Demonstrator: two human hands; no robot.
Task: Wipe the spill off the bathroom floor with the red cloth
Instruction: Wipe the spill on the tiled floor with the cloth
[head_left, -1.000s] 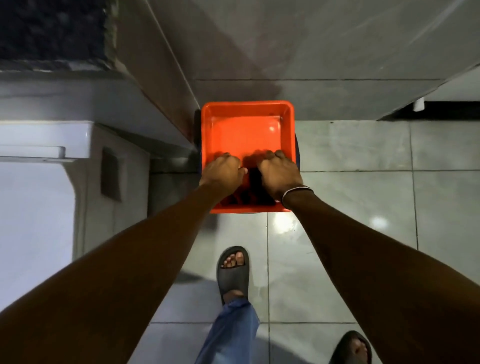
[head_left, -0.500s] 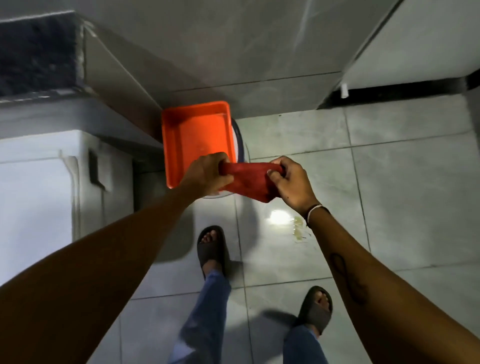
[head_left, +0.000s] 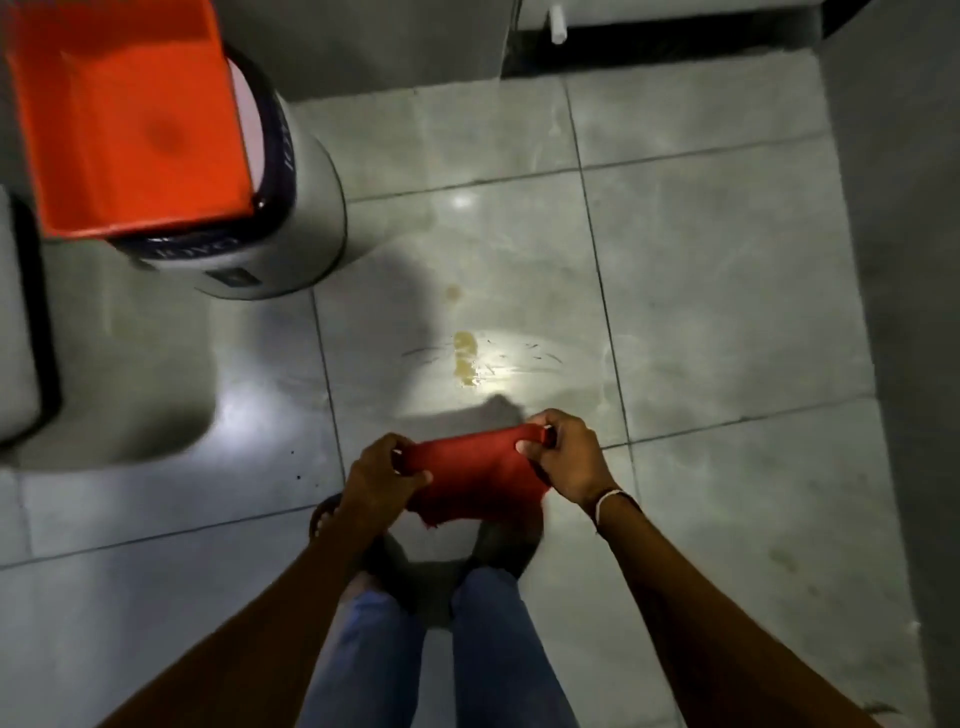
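While hands (head_left: 472, 467) stretch red cloth (head_left: 475, 475), bucket lettering (head_left: 287, 150) unreadable

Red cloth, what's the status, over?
Left hand and right hand both gripping red cloth, stretched above floor. Yellowish spill unwiped, just ahead. Path clear; bucket off left.

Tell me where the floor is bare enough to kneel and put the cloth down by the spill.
Bare tile runs right of the yellowish spill to the grey wall, and between the spill and the red cloth held by the left hand and right hand. The left side is crowded: white bucket carrying an orange tub.
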